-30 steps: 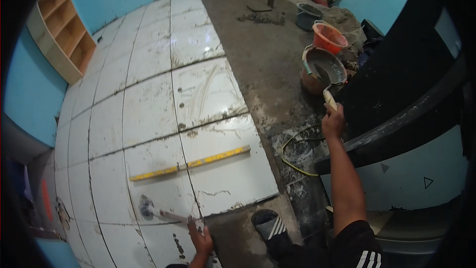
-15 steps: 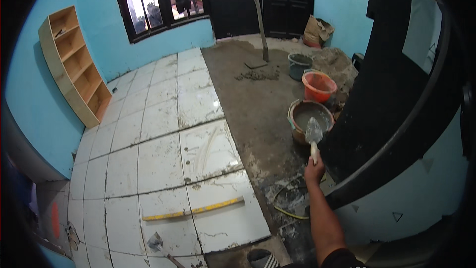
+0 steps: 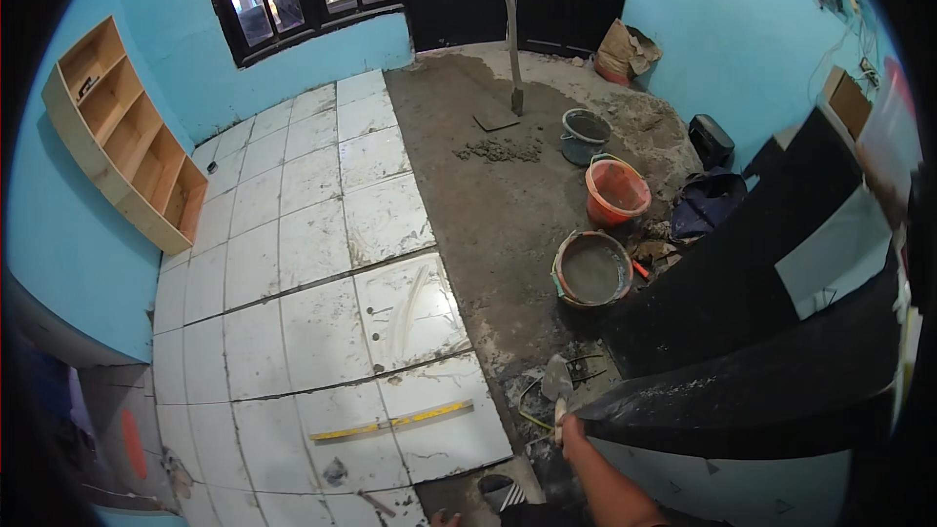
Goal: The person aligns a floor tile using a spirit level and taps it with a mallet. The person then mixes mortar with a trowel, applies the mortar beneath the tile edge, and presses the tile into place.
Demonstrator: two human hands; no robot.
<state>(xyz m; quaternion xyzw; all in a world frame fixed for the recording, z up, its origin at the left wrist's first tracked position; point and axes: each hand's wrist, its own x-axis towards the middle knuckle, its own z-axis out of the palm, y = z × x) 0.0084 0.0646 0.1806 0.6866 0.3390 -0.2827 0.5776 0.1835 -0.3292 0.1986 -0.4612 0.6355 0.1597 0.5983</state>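
My right hand [image 3: 569, 426] is wrapped round the pale handle of a pointed trowel [image 3: 557, 378]. The trowel is low over the dirty floor strip, beside the tile edge and the dark counter. Beyond it stands a round bucket [image 3: 559, 281] with grey slurry inside. At the bottom edge only a bit of my left hand [image 3: 445, 519] shows; its fingers are mostly cut off. Left of that hand, a second trowel [image 3: 335, 471] lies on the white tiles [image 3: 322, 332]. A yellow bar, like a spirit level [image 3: 390, 423], rests across the tiles.
An orange bucket [image 3: 617, 213] and a grey bucket [image 3: 583, 144] stand farther off, near a sand heap [image 3: 644, 127]. A hoe [image 3: 512, 49] stands upright on the mortar bed [image 3: 449, 176]. The dark counter [image 3: 722, 400] flanks my right; a wooden shelf [image 3: 122, 127] is at left.
My right hand has drawn the trowel back from above the slurry bucket, toward me and slightly left. Part of my left hand has come into view at the bottom. The view has shifted.
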